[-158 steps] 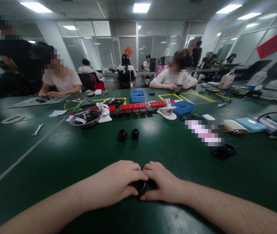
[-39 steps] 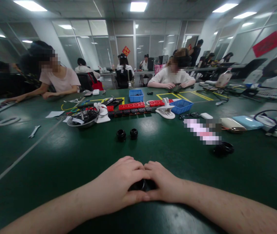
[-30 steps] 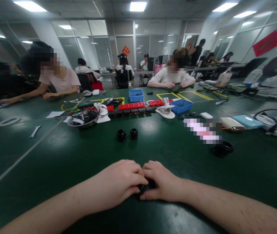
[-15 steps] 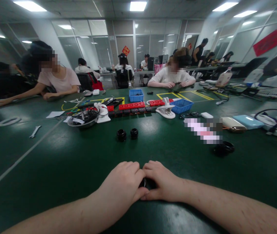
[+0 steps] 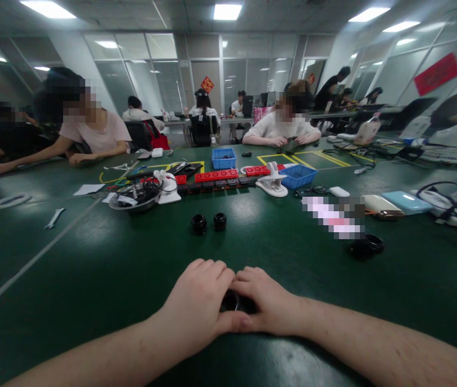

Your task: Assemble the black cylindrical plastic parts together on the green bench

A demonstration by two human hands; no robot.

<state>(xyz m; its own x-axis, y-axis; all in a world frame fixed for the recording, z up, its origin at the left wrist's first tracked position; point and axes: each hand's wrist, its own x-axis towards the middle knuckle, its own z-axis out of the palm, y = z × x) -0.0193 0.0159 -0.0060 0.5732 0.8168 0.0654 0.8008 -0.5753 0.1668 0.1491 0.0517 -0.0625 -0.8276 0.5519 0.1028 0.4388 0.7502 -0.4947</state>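
Observation:
My left hand [image 5: 199, 298] curls round the left side of a black round part with a shiny rim [image 5: 231, 301], just above the green table or resting on it; I cannot tell which. From the other side, my right hand [image 5: 266, 300] wraps the same part, its thumb near the left thumb. Most of the part is hidden by my fingers. Ahead of my hands stand two small black ribbed cylinders, a left one [image 5: 198, 224] and a right one [image 5: 220, 221]. Farther right lies a larger black ring-shaped part [image 5: 367, 246].
Across the middle run red power strips [image 5: 217, 176], between two white clip stands. Beyond are blue bins [image 5: 224, 159]. A metal bowl of cables [image 5: 135, 200] and a wrench [image 5: 55, 219] lie left; a power bank [image 5: 383, 207] lies right. Other people sit around the table.
My left hand has shifted slightly up and left, so more of the part's shiny rim shows between my hands. My right hand has barely moved.

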